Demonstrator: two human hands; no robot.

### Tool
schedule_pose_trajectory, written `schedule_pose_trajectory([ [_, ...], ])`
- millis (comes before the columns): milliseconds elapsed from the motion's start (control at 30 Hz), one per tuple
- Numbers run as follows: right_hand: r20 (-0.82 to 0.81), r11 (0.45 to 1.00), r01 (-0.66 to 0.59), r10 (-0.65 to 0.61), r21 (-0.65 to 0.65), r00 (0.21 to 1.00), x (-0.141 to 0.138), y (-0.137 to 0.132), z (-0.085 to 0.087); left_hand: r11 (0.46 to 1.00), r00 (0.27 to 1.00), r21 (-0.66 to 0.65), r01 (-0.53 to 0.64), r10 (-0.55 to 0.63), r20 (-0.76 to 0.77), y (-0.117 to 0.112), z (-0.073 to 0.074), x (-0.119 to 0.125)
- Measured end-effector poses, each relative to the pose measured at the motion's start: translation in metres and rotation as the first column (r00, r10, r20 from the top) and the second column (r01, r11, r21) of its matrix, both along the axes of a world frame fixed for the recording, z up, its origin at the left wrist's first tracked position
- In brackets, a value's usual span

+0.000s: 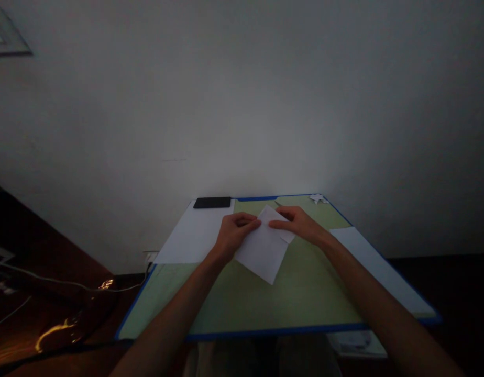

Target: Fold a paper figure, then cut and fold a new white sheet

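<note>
A white sheet of paper (264,255), partly folded near its right side, is held tilted above the green tabletop (289,306). My left hand (239,230) pinches its upper left edge between thumb and fingers. At the upper right edge, my right hand (299,222) grips the same paper, with the thumb lying on its face and the fingers behind. A small flap sticks out below my right thumb. The fingertips behind the sheet are hidden.
Blue edging borders the table. A black flat device (212,202) lies at the back left on white paper (190,238). Another white sheet (377,264) lies along the right edge, and a folded paper star shape (318,198) sits at the back right corner. A wall stands behind.
</note>
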State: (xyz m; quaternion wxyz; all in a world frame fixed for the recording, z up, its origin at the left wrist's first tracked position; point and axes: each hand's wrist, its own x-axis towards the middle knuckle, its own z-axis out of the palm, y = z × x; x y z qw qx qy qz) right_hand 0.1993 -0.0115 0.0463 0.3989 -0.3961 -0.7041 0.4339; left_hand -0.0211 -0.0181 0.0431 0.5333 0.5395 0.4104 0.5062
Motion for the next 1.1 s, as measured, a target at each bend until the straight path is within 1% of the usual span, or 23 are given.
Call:
schedule_pose_trajectory([
  [133,-0.037,0.999,-0.019,0.017,-0.041,0.999,0.003,0.002,-0.001,1.000,1.000,0.007,-0.003,0.004,-0.016,0.000,-0.001,0.001],
  [300,-0.063,0.997,0.047,-0.043,0.055,0.997,0.004,0.003,-0.002,0.999,1.000,0.041,-0.019,0.019,-0.018,0.002,-0.001,0.000],
  [400,-0.026,0.997,-0.014,0.016,0.072,1.000,0.006,0.002,-0.004,0.999,0.999,0.031,-0.036,0.037,-0.004,0.003,-0.001,0.000],
  [500,-0.019,0.997,-0.059,0.060,0.051,0.998,0.010,0.001,-0.005,0.998,0.999,0.038,-0.047,0.048,-0.012,0.004,-0.001,0.000],
  [600,-0.043,0.999,-0.027,0.028,0.027,0.999,0.013,0.002,-0.006,0.997,0.998,0.056,-0.058,0.058,-0.003,0.005,-0.003,-0.001],
  [700,-0.107,1.000,0.012,-0.014,-0.024,0.994,0.013,0.005,-0.008,0.996,0.998,0.065,-0.062,0.060,0.029,0.008,-0.006,-0.001],
  [800,-0.181,0.997,0.020,-0.034,-0.077,0.983,0.012,0.007,-0.010,0.997,0.996,0.063,-0.048,0.043,0.072,0.010,-0.009,-0.001],
  [933,-0.189,0.996,0.038,-0.053,-0.083,0.981,0.009,0.006,-0.009,0.997,0.998,0.076,-0.032,0.028,0.058,0.008,-0.006,-0.001],
  [1033,-0.188,0.995,0.040,-0.057,-0.089,0.981,0.005,0.004,-0.007,0.996,0.999,0.083,0.027,-0.029,0.017,0.003,-0.001,0.001],
  [1100,-0.194,0.995,0.023,-0.042,-0.097,0.980,0.003,0.003,-0.007,0.995,0.996,0.054,0.084,-0.083,-0.022,0.000,0.001,0.002],
])
